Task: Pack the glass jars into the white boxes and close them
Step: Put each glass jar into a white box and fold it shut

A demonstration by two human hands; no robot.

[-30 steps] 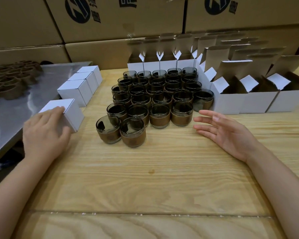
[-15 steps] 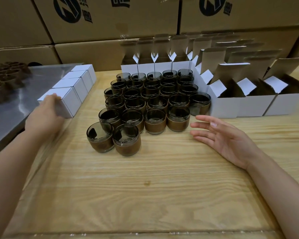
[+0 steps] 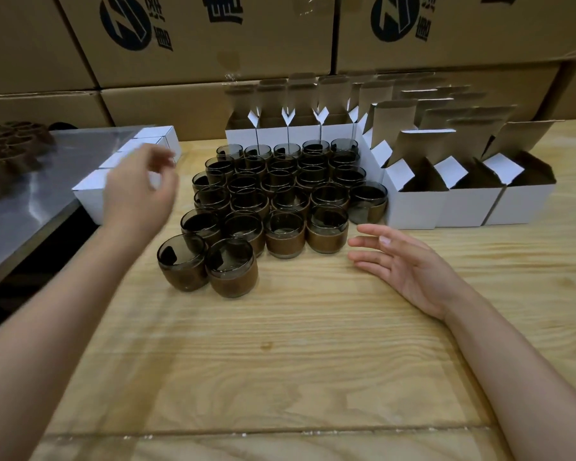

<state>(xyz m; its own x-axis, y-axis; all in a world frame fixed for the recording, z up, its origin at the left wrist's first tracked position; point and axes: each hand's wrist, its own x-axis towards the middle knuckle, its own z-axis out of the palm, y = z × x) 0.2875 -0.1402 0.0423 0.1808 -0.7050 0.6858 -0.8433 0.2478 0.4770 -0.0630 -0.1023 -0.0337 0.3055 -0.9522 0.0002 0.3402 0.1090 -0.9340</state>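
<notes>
Left hand (image 3: 137, 194): in the air, motion-blurred, holding nothing. Fingers (image 3: 158, 161) loosely curled and a bit apart, thumb clear of them. The blur hides finer detail.

Right hand (image 3: 413, 271): little-finger edge on the wooden table (image 3: 280, 361), palm facing left. Fingers (image 3: 376, 242) straight, slightly fanned, gripping nothing.

Glass jars (image 3: 280, 194): tight upright cluster, smoky glass with a brown band round the lower half, sitting between the two sets of fingertips. The front-right jar (image 3: 326, 231) is just left of the right fingertips, not touching. The front two jars (image 3: 230, 271) stick out of the cluster, below the left fingers and nearer the person.

Closed white boxes (image 3: 89, 193): one row under and behind the left fingers, along the edge where the table meets the metal surface (image 3: 20, 201). The hand covers part of the row; can't tell if it touches them.

Open white boxes (image 3: 416, 207): row of three just beyond the right fingertips, flaps up, insides in shadow. Back-row open boxes (image 3: 290, 134) line the far side of the jars, with further ones behind the right row.

Brown rings (image 3: 4, 154): on the metal surface, well left of the left fingers. Brown cartons (image 3: 213, 44) with dark print are stacked behind everything.
</notes>
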